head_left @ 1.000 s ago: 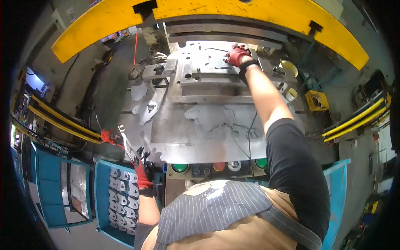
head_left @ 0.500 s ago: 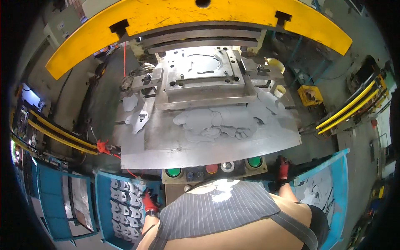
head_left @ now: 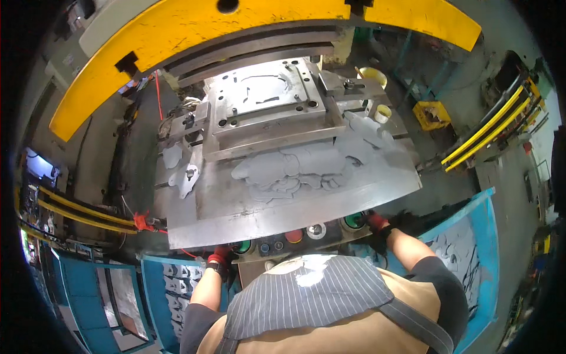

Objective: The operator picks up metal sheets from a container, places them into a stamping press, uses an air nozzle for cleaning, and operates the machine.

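Note:
My left hand (head_left: 219, 257), in a red glove with dark fingertips, is at the left green button (head_left: 242, 246) of the control panel (head_left: 335, 231). Over at the panel's right end, my right hand (head_left: 378, 222) in a matching glove reaches the other green button (head_left: 354, 220). Both hands look empty, with fingers stretched toward the buttons; how hard they press cannot be made out. A red button (head_left: 293, 236) and a silver round switch (head_left: 316, 230) sit between them. Beyond the panel, a steel die (head_left: 265, 127) stands on the press bed beneath the raised yellow press ram (head_left: 271, 16).
Flat grey metal pieces (head_left: 289, 171) lie on the metal table (head_left: 247, 227). Blue bins (head_left: 489, 259) with metal parts flank me. A red-handled tool (head_left: 141, 222) is at left, a small pot (head_left: 382, 114) and a yellow crate (head_left: 431, 115) at right. Yellow guard rails stand both sides.
Both hands have moved inward and forward, from beside the blue bins to the two green buttons. My view has turned slightly, so the press now appears tilted and shifted left.

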The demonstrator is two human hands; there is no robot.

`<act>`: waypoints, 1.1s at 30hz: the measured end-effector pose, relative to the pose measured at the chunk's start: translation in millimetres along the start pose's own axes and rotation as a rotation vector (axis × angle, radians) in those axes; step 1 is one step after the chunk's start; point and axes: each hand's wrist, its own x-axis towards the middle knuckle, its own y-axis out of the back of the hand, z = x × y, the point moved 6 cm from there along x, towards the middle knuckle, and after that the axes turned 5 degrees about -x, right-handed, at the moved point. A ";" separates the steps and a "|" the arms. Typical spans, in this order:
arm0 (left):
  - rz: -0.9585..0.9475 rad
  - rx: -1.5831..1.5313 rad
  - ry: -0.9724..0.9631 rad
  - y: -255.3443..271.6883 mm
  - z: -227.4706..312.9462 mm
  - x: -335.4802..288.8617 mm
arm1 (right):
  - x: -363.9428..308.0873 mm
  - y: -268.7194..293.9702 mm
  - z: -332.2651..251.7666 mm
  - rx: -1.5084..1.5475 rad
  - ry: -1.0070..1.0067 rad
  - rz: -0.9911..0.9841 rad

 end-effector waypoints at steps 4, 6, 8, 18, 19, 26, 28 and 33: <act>0.045 -0.691 0.093 -49.7 -41.5 -2.3 | 25.4 -4.5 17.1 -0.022 0.108 -0.033; 0.033 -0.817 0.111 -54.5 -46.0 -0.7 | 35.2 -2.7 26.3 -0.010 0.139 -0.019; 0.024 -0.815 0.091 -49.4 -42.0 1.3 | 43.6 -3.0 35.1 0.013 0.164 0.002; -0.020 -1.110 0.282 -69.4 -71.8 7.4 | 62.0 -5.6 41.8 0.086 0.238 0.065; -0.022 -1.086 0.254 -69.7 -73.4 9.3 | 62.9 -6.3 43.9 0.086 0.243 0.076; 0.134 -0.671 0.008 -63.6 -64.4 -31.1 | 40.7 22.5 41.6 -0.398 0.223 -0.035; 0.256 -0.840 -0.001 -48.7 -52.0 -48.9 | -4.9 51.3 1.9 -0.495 0.120 0.091; 0.734 -2.191 0.629 -72.4 -76.7 -136.2 | -3.2 94.4 -121.2 -0.232 0.446 0.113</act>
